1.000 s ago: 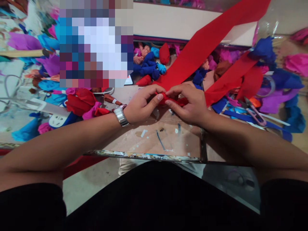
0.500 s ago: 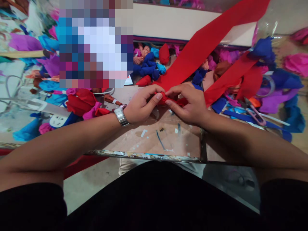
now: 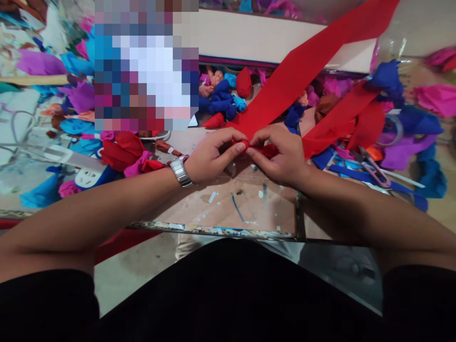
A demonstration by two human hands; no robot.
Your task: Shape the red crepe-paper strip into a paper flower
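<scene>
Fingers and thumb of my left hand (image 3: 212, 154) are closed in a pinch on the gathered end of a long red crepe paper strip (image 3: 285, 71). My right hand (image 3: 281, 152) pinches the same bunched red paper from the other side, and the two thumbs nearly meet. From the hands the strip runs up and to the right, over a white box. The folds inside the fingers are mostly hidden. Another red strip (image 3: 338, 114) lies just beyond my right hand.
Crumpled paper pieces in several colours, including a red one (image 3: 121, 152), surround the work spot. On the left sits a power strip (image 3: 87, 176). Pink-handled scissors (image 3: 377, 173) and a tape roll (image 3: 394, 130) lie right. The white box (image 3: 242, 35) stands behind.
My left thumb and fingers have slid slightly right along the bunched paper, closer to my right thumb. My right hand stays almost in place.
</scene>
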